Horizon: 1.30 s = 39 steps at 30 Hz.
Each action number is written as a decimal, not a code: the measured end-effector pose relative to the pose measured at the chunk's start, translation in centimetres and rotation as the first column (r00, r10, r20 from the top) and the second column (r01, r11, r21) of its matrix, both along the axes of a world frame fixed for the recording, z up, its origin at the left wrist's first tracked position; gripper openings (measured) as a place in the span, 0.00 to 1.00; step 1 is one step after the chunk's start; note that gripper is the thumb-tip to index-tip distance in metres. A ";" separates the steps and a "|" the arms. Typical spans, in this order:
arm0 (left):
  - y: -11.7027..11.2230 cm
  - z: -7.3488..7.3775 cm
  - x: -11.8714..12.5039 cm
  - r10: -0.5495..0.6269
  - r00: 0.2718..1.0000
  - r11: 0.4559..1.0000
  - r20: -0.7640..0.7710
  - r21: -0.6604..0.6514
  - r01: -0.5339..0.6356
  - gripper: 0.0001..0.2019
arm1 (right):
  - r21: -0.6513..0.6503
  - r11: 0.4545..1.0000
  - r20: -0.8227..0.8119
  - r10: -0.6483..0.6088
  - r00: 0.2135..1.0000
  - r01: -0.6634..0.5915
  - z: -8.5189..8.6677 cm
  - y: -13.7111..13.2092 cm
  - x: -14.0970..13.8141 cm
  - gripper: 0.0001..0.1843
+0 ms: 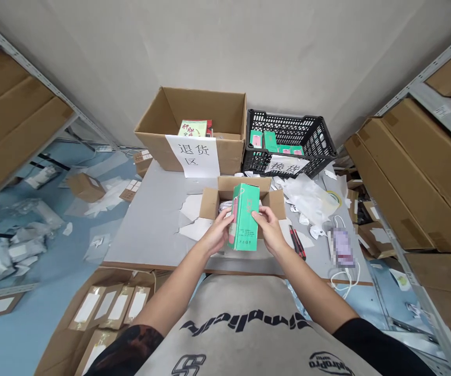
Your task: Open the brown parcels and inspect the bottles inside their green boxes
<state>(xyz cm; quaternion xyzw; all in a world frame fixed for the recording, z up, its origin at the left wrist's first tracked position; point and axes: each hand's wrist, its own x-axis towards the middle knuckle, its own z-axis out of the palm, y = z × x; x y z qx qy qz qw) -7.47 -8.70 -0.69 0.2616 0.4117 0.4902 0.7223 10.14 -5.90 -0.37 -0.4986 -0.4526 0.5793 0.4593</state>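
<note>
A green printed box [249, 219] with a pink side panel is held upright between my two hands, above an open cardboard carton [209, 202]. My left hand [220, 230] grips its left side, and my right hand [267, 227] grips its right edge. The carton's flaps stand spread, and part of its inside is hidden behind the green box. Right of the carton lies a red and black utility knife [297, 242] on the grey table [150, 219].
Behind stand a large cardboard box [154, 143] with a paper sign and a black plastic crate [319, 141] containing several green boxes. Crumpled plastic wrap [307, 196], a phone [342, 247] with a white cable and a tape roll [334, 197] lie at right. Loaded shelves flank both sides.
</note>
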 end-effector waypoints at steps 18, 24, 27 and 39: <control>-1.6 -0.4 0.6 -0.051 0.987 0.999 0.152 -0.007 0.052 0.31 | -0.109 0.967 -0.203 0.207 0.957 -0.232 0.8 -1.3 -1.2 0.27; -1.6 -1.3 0.7 0.101 0.990 0.995 0.095 -0.014 -0.100 0.31 | 0.013 0.992 0.069 0.128 0.989 -0.129 1.0 -0.9 -0.8 0.25; -1.4 -1.1 0.9 0.152 0.987 0.988 -0.056 0.046 -0.149 0.31 | -0.011 0.989 0.100 0.146 0.984 -0.146 0.4 -1.1 -0.8 0.28; -2.1 0.5 2.6 0.349 0.672 0.909 -0.653 0.411 -0.072 0.42 | 0.057 0.997 0.095 0.049 0.994 -0.055 -0.8 -1.9 -1.5 0.39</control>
